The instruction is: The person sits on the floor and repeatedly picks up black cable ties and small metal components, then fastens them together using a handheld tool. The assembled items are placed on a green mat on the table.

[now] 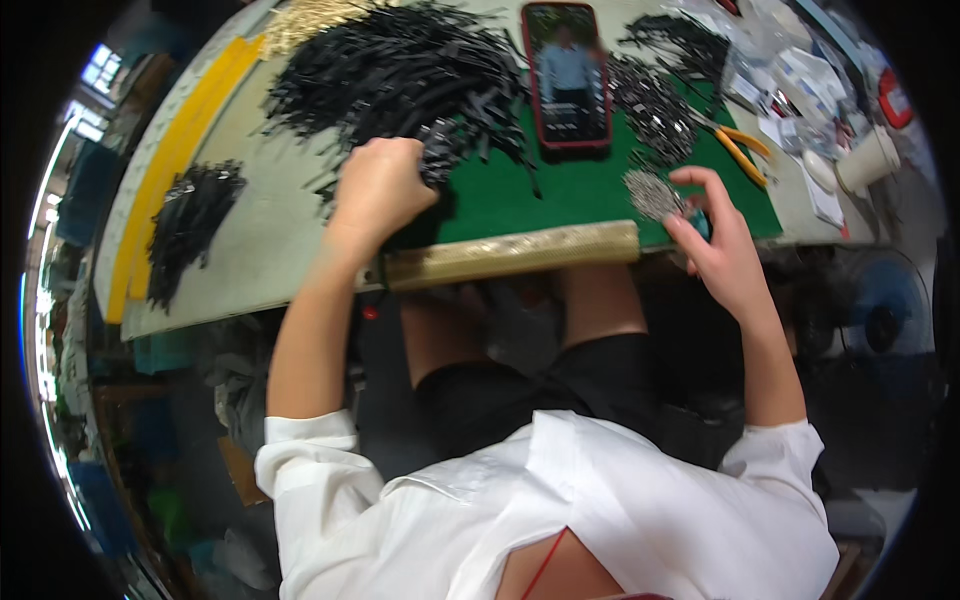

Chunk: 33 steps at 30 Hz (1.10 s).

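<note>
The left grip [384,185] is curled at the near edge of the black strips [395,78]; the right grip [726,248] bends, finger and thumb apart, beside the silver bits [650,192]. I can't tell whether either holds anything.

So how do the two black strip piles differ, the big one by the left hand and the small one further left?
Size: the big pile spreads wide, the small pile is narrow.
Place: the big pile reaches onto the green mat; the small pile lies left of it.
Hands: the left hand is at the big pile's near edge; no hand is at the small pile.
Shared: both are thin black strips.
</note>
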Tool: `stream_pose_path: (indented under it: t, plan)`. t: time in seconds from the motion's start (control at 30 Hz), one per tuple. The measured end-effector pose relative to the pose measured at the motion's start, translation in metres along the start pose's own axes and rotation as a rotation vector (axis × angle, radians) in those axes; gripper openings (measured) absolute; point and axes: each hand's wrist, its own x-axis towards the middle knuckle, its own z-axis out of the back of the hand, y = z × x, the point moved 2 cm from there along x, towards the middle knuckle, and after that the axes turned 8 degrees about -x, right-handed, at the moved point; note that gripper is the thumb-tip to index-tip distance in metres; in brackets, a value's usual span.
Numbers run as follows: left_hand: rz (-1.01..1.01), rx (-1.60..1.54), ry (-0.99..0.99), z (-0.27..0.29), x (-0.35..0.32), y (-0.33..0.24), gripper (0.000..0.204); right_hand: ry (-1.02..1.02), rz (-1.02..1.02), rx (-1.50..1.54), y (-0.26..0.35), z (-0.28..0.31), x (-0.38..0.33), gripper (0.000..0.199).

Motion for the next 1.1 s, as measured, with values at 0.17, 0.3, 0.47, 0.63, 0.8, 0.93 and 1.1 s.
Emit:
stream_pose_path:
  t: [0.17, 0.3, 0.47, 0.63, 0.8, 0.93, 1.1]
  plan:
    - [0.039, -0.069, 0.044, 0.012, -0.009, -0.010, 0.037, 0.029, 0.186, -0.297, -0.013, 0.008, 0.009, 0.037]
    - [-0.044, -0.307, -0.117, 0.027, -0.020, -0.032, 0.032, 0.156, 0.338, -0.497, -0.017, 0.008, 0.007, 0.030]
    - [-0.076, -0.903, -0.114, 0.026, -0.043, -0.057, 0.014, 0.245, 0.364, -0.615, -0.016, 0.005, 0.011, 0.029]
    - [-0.044, -1.039, -0.111, 0.019, -0.052, -0.069, 0.019, 0.271, 0.357, -0.665, -0.010, 0.003, 0.012, 0.029]
    - [-0.009, -1.080, -0.154, 0.015, -0.054, -0.067, 0.025, 0.263, 0.347, -0.662, -0.008, -0.002, 0.013, 0.029]
    - [0.009, -1.144, -0.198, 0.010, -0.052, -0.061, 0.027, 0.256, 0.330, -0.664, -0.007, -0.003, 0.014, 0.028]
    - [0.032, -1.194, -0.188, 0.012, -0.055, -0.055, 0.029, 0.229, 0.336, -0.652, -0.008, -0.005, 0.015, 0.028]
